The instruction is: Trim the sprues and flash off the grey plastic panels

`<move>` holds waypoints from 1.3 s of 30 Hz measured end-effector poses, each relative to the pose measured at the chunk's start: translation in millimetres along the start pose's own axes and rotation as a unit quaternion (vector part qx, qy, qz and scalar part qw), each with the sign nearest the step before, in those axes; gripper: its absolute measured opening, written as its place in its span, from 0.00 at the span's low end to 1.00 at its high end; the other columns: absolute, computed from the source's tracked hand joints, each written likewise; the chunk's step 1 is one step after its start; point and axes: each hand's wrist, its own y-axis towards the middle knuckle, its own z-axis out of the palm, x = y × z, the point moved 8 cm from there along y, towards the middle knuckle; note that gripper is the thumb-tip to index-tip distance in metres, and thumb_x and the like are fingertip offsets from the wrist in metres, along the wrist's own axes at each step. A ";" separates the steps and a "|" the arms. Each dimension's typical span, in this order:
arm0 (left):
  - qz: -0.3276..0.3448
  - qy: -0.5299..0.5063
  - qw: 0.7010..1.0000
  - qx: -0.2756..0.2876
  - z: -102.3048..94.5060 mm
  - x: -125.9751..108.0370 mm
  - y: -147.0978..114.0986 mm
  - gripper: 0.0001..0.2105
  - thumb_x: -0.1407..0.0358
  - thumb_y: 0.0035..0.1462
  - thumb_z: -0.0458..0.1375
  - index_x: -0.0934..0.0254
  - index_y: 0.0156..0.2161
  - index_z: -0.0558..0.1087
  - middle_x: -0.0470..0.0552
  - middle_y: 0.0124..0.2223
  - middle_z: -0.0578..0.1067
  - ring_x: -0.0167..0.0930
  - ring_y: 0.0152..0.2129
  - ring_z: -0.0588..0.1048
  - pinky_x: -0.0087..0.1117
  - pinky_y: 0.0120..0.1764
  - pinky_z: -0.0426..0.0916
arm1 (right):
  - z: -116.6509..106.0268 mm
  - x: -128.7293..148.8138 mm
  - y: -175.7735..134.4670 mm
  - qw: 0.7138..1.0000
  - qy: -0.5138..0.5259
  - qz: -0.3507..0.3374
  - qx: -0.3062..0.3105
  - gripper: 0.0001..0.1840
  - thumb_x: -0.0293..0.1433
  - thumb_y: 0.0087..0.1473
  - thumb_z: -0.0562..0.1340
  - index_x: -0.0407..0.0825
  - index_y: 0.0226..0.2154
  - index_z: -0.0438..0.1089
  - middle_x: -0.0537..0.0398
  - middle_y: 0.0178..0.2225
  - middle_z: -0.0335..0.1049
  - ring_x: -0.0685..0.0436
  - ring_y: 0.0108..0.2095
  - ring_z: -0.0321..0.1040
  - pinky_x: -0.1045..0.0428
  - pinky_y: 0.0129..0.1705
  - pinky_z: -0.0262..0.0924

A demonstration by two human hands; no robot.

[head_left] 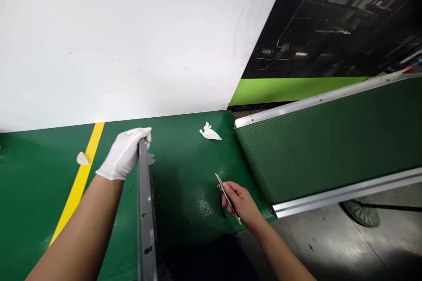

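My left hand (127, 151), in a white glove, is closed over the far upper end of a long grey metal panel (147, 219). The panel stands on its edge on the green tabletop (184, 171) and runs back toward me, out of the bottom of the view. Small tabs stick out on its right side near my glove. Bare and to the right, my right hand (238, 202) grips a slim silver utility knife (224, 191). The knife's pointed end faces up and left, apart from the panel. A thin dark curved strip shows just below the fingers.
A crumpled white glove (210, 132) lies near the table's back. On the left, a whitish rounded piece (83, 158) rests by a yellow line (79, 189). A green conveyor belt (329, 140) with metal rails adjoins the right side. Behind rises a white board (132, 44).
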 end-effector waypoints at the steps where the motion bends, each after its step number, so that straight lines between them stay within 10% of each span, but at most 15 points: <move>1: 0.003 -0.019 1.000 0.004 0.2 5.1 1.6 0.18 0.50 0.58 0.57 0.61 0.25 0.68 0.46 0.26 0.69 0.31 0.26 0.65 0.32 0.31 0.62 | 11.8 19.6 -2.1 1.000 -0.015 -0.015 0.022 0.28 0.56 0.63 0.58 0.49 0.44 0.72 0.62 0.22 0.66 0.53 0.18 0.56 0.55 0.20 0.50; 9: 0.025 -0.095 0.995 0.033 13.3 30.2 24.4 0.17 0.52 0.59 0.60 0.61 0.26 0.69 0.45 0.26 0.69 0.29 0.23 0.64 0.30 0.28 0.60 | 70.7 135.3 0.8 0.968 -0.181 -0.151 0.088 0.27 0.55 0.67 0.55 0.50 0.33 0.71 0.64 0.21 0.61 0.52 0.22 0.56 0.54 0.26 0.53; 29: -0.012 -0.115 0.992 0.049 6.8 19.2 2.6 0.22 0.46 0.64 0.56 0.62 0.28 0.71 0.44 0.24 0.66 0.27 0.20 0.65 0.28 0.24 0.58 | 151.4 213.5 59.0 0.834 -0.441 -0.313 0.110 0.28 0.51 0.71 0.48 0.51 0.24 0.51 0.64 0.22 0.49 0.51 0.25 0.47 0.52 0.30 0.41; 39: 0.011 -0.110 0.993 0.047 3.9 21.6 6.9 0.22 0.48 0.65 0.57 0.62 0.26 0.70 0.44 0.25 0.65 0.26 0.20 0.61 0.28 0.24 0.56 | 159.8 219.8 63.1 0.766 -0.532 -0.352 0.075 0.29 0.50 0.72 0.46 0.51 0.25 0.57 0.62 0.21 0.55 0.51 0.22 0.46 0.51 0.29 0.39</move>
